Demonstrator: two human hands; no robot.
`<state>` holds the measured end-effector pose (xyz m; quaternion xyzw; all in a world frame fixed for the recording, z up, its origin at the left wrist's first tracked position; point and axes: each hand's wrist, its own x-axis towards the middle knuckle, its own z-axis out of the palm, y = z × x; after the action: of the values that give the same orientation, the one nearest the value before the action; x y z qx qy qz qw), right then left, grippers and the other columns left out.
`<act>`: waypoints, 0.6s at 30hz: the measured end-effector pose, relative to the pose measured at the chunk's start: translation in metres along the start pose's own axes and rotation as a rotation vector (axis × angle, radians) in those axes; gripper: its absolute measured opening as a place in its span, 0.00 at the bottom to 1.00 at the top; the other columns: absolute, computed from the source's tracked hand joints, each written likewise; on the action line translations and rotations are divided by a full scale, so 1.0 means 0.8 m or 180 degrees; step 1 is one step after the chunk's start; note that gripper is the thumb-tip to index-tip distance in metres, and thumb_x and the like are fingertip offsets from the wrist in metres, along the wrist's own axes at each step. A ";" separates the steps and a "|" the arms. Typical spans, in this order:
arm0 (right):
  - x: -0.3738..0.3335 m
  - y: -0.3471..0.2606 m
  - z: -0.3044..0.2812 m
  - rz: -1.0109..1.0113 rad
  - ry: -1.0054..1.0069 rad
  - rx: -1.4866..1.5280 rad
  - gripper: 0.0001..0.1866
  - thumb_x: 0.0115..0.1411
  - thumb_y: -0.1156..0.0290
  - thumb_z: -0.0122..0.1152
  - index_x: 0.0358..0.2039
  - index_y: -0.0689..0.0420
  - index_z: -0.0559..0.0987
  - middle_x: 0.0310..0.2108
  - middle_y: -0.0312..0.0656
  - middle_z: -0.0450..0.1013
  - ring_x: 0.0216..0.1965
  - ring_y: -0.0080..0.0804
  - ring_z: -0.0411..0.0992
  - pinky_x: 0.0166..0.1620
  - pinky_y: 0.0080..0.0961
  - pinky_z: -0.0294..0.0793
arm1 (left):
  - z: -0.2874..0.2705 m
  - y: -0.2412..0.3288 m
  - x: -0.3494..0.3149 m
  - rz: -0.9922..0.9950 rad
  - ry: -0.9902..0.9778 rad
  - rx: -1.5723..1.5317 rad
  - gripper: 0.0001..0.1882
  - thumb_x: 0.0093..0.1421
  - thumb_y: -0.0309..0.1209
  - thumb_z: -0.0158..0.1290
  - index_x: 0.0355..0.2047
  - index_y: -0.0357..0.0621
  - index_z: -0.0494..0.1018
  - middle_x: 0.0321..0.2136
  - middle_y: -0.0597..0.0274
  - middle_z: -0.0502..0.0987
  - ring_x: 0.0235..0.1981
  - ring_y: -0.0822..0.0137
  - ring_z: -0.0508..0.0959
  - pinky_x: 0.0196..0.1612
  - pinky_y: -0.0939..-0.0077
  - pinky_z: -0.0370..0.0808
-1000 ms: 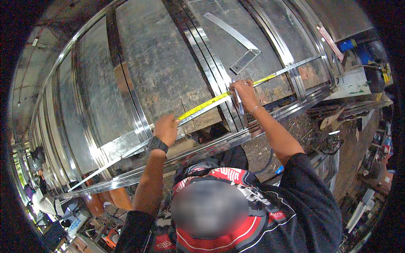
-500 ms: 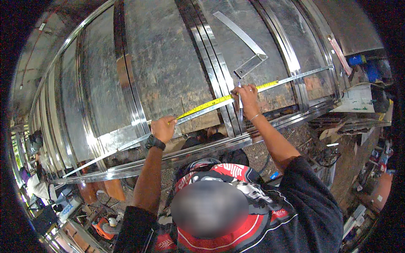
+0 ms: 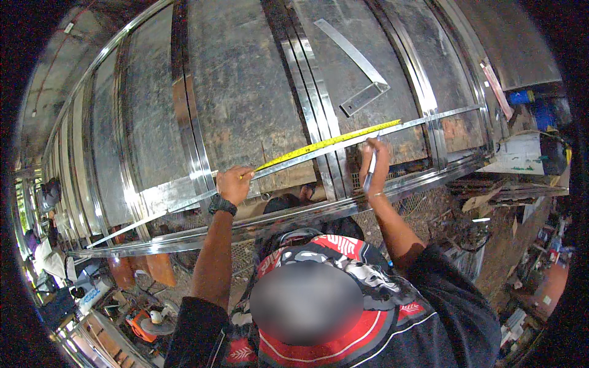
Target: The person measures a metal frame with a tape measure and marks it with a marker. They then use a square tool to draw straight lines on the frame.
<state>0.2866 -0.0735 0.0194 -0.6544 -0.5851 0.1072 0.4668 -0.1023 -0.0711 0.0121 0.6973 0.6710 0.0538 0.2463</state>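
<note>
A yellow tape measure blade (image 3: 325,145) stretches along a long, thin metal strip (image 3: 288,167) that crosses several shiny metal bars (image 3: 314,104). My left hand (image 3: 234,186) is closed on the blade's left end, fingertips pinching it against the strip. My right hand (image 3: 380,164) grips a white, dark-ended marker (image 3: 372,164), its upper end close to the strip just below the blade's right part. Beyond that hand, a metal try square (image 3: 365,100) lies on the dark sheet (image 3: 245,86) between two bars.
A polished metal rail (image 3: 294,222) runs along the near side, between me and the sheet. Below left, an orange power tool (image 3: 142,326) sits among clutter on the ground. At right lie a white panel (image 3: 518,153), blue items (image 3: 543,113) and scraps.
My right hand has left the tape blade and moved right and slightly nearer with the marker. The left hand keeps its hold on the blade's left end.
</note>
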 end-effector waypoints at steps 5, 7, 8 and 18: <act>-0.043 -0.056 0.000 -0.0182 -0.0893 0.0518 0.12 0.66 0.71 0.57 0.47 0.62 0.79 0.41 0.54 0.77 0.44 0.52 0.75 0.50 0.40 0.73 | 0.010 -0.017 -0.003 0.0041 0.0074 -0.0048 0.12 0.62 0.43 0.55 0.39 0.56 0.85 0.36 0.63 0.83 0.41 0.57 0.81 0.52 0.51 0.67; -0.048 -0.062 0.012 -0.0551 -0.0946 0.0666 0.14 0.64 0.73 0.60 0.50 0.62 0.79 0.44 0.55 0.77 0.46 0.52 0.75 0.51 0.41 0.74 | 0.008 -0.012 0.000 0.0069 0.0056 -0.0156 0.13 0.62 0.43 0.55 0.39 0.56 0.85 0.36 0.63 0.83 0.40 0.56 0.81 0.52 0.49 0.66; -0.048 -0.063 0.018 -0.0542 -0.1023 0.0670 0.15 0.64 0.73 0.60 0.50 0.61 0.79 0.44 0.55 0.77 0.46 0.52 0.75 0.51 0.41 0.74 | 0.006 -0.011 0.000 0.0086 0.0073 -0.0089 0.13 0.62 0.43 0.55 0.39 0.55 0.85 0.36 0.60 0.83 0.40 0.55 0.81 0.50 0.51 0.69; -0.046 -0.067 0.042 -0.0762 -0.1207 0.0689 0.17 0.62 0.76 0.61 0.52 0.61 0.79 0.44 0.54 0.79 0.44 0.51 0.76 0.50 0.40 0.74 | 0.000 -0.006 -0.003 0.0118 0.0099 0.0014 0.14 0.61 0.45 0.56 0.40 0.55 0.85 0.36 0.58 0.84 0.39 0.52 0.82 0.48 0.53 0.72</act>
<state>0.2172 -0.0957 0.0258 -0.4948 -0.7206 0.2341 0.4254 -0.1068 -0.0737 0.0104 0.7092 0.6618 0.0677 0.2333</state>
